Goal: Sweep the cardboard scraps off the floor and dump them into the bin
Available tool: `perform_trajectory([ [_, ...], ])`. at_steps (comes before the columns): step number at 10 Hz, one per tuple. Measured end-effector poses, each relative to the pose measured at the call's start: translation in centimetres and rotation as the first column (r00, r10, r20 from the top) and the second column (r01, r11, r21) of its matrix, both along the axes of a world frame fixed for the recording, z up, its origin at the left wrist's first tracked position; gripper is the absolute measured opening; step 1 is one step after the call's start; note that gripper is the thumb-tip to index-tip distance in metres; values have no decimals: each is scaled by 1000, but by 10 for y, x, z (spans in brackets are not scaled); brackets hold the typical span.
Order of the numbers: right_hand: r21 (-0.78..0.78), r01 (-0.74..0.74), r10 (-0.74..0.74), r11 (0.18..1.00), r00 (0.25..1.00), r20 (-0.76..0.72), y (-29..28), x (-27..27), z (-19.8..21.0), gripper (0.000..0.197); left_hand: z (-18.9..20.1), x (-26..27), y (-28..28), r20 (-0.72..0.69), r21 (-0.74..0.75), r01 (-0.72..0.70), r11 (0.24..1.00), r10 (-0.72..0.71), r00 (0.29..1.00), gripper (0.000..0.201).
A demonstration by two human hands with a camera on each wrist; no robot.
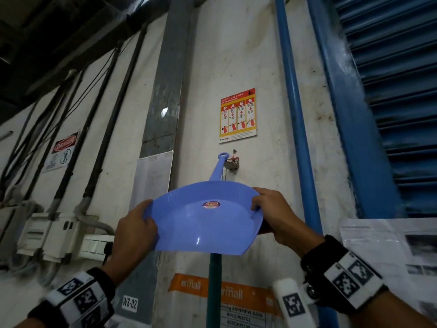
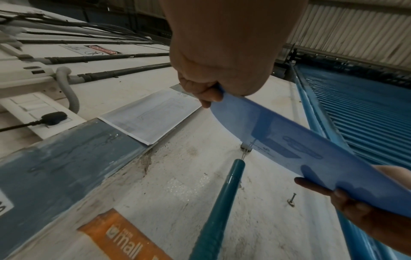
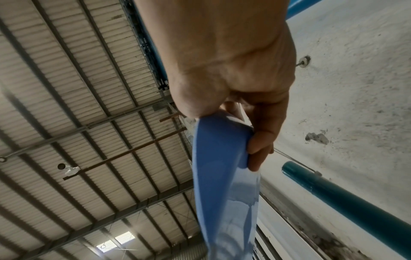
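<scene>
A light blue plastic dustpan (image 1: 208, 221) is held up against the white wall, its handle pointing up with the loop end beside a rusty wall hook (image 1: 233, 162). My left hand (image 1: 136, 229) grips the pan's left rim and my right hand (image 1: 272, 214) grips its right rim. The left wrist view shows the pan (image 2: 311, 149) edge-on with my left hand (image 2: 204, 93) pinching its corner. From the right wrist, my right hand (image 3: 255, 140) is curled over the pan's side (image 3: 222, 167). A teal broom handle (image 1: 214, 290) hangs below the pan. Scraps and bin are out of view.
A fire extinguisher poster (image 1: 237, 116) hangs above the hook. Blue pipe (image 1: 295, 114) and blue louvred shutter (image 1: 390, 102) stand to the right. Switch boxes and a plugged socket (image 1: 71, 237) with cables are on the left. An orange-labelled sheet (image 1: 227, 294) is stuck lower on the wall.
</scene>
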State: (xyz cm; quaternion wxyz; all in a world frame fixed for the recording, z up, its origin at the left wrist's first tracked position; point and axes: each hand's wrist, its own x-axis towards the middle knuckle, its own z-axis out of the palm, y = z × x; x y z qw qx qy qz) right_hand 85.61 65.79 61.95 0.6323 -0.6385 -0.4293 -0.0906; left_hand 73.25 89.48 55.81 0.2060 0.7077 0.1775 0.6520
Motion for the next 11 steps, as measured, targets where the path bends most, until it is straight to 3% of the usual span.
perform_trajectory([
  [2, -39, 13, -13, 999, 1000, 16, 0, -9, -2, 40, -11, 0, 1, -9, 11, -15, 1000, 15, 1000, 46],
  [4, -11, 51, -51, 999, 998, -26, 3, -13, -4, 22, -4, -10, 3, -69, 32, -16, 999, 19, 997, 48],
  [6, -76, 1, -12, 997, 990, -137, -11, -22, 9, 12, 16, -21, -1, -215, -31, -31, 999, 24, 976, 54],
  [8, -141, -24, 4, 990, 991, -137, -23, -24, 24, 13, 40, -43, -14, -398, -179, 36, 983, -105, 912, 48],
  [10, -202, 33, -60, 979, 990, -128, -42, -34, -11, 11, 13, -41, -34, -499, -292, 95, 952, -236, 834, 43],
  [11, -215, 95, -124, 972, 984, -129, -62, -55, -37, 15, -6, -52, -52, -549, -145, 40, 989, -114, 828, 38],
])
